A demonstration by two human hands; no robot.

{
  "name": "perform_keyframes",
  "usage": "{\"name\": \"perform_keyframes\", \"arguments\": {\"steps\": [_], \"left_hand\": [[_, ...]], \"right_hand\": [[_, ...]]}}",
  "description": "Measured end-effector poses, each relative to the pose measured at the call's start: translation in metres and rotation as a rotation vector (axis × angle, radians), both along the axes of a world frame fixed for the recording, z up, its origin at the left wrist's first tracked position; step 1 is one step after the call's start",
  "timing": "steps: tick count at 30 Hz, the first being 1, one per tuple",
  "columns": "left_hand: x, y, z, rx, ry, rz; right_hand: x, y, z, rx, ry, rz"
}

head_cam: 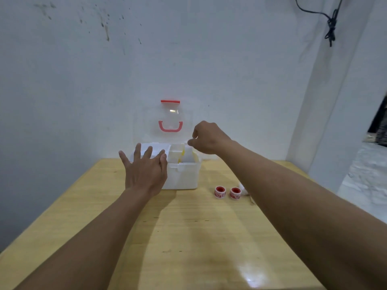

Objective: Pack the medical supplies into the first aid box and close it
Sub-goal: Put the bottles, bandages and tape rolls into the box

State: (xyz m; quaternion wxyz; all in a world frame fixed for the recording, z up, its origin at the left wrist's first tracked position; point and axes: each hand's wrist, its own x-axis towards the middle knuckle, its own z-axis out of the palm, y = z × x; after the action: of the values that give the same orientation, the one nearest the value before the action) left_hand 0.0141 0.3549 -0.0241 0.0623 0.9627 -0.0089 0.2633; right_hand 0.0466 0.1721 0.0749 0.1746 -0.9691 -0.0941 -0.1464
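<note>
1. Left hand (144, 172): fingers spread, empty, over the near-left corner of the open first aid box (182, 174).
2. Right hand (206, 138): fingertips curled together above the box's right compartment; whether they pinch the white item (187, 154) standing below them, I cannot tell.
3. Right of both hands, two red tape rolls (227, 192) lie on the table (188, 237).
4. Beyond the fingers, the clear lid (170, 118) stands upright.

I count one open box (182, 176), two red tape rolls (220, 192) (235, 192), and my two hands (144, 170) (206, 137).
</note>
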Motion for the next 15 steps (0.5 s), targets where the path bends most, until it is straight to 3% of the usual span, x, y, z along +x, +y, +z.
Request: {"name": "perform_keyframes", "arguments": {"steps": [15], "left_hand": [[-0.001,-0.006,-0.003,0.008,0.024,0.001]], "right_hand": [[-0.062,-0.108,-0.012,-0.074,0.156,-0.350]]}}
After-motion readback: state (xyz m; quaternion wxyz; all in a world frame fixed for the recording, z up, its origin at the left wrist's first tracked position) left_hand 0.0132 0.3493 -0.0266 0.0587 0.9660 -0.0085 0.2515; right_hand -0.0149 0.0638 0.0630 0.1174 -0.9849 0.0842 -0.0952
